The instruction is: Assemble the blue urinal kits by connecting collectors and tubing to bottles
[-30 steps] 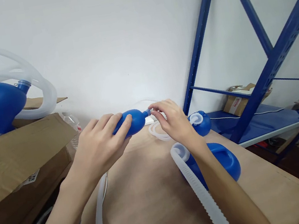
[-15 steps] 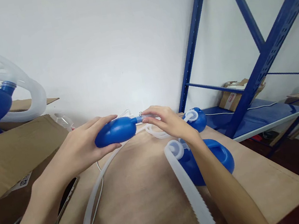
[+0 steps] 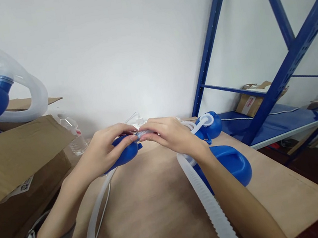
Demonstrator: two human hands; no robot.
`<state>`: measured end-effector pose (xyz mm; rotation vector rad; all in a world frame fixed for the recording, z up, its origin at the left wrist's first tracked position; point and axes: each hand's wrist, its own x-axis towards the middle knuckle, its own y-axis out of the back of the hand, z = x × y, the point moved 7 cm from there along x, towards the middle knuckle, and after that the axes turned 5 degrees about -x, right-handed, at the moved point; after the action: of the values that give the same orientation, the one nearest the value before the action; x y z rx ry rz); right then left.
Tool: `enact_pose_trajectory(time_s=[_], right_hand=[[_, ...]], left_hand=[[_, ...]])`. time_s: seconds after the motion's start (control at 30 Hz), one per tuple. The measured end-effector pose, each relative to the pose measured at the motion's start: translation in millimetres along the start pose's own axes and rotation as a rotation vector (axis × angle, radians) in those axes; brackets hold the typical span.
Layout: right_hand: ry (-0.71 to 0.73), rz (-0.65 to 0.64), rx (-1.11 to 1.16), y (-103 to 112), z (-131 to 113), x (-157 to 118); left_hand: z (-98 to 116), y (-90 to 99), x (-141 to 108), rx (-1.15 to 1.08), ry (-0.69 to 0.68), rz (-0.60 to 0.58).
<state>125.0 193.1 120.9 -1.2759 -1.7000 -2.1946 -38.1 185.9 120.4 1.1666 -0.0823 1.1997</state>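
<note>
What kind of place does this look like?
Probably a workshop or storeroom: there's a blue metal rack, an open cardboard box and a plain wooden worktable bearing blue containers with hoses.

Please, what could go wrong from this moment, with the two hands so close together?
The left hand holds the blue bulb while the right hand pinches the clear tube end; either grip might slip.

The right forearm is over the blue jug, beside the ribbed hose; lowering it could shift them.

The plastic bottle stands near the cardboard box, so a bump might tip it.
</note>
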Motion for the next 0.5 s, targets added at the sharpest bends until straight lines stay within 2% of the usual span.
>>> enact_pose_trajectory(time_s=[0.17, 0.5], right_hand=[[0.005, 0.0, -0.053, -3.3, 0.0, 0.2], [0.016, 0.027, -0.158, -2.3, -2.1, -0.2]], left_hand=[[2.3, 0.6, 0.7, -0.026, -0.008, 0.063], [5.3, -5.4, -4.3, 0.135, -0.011, 0.253]])
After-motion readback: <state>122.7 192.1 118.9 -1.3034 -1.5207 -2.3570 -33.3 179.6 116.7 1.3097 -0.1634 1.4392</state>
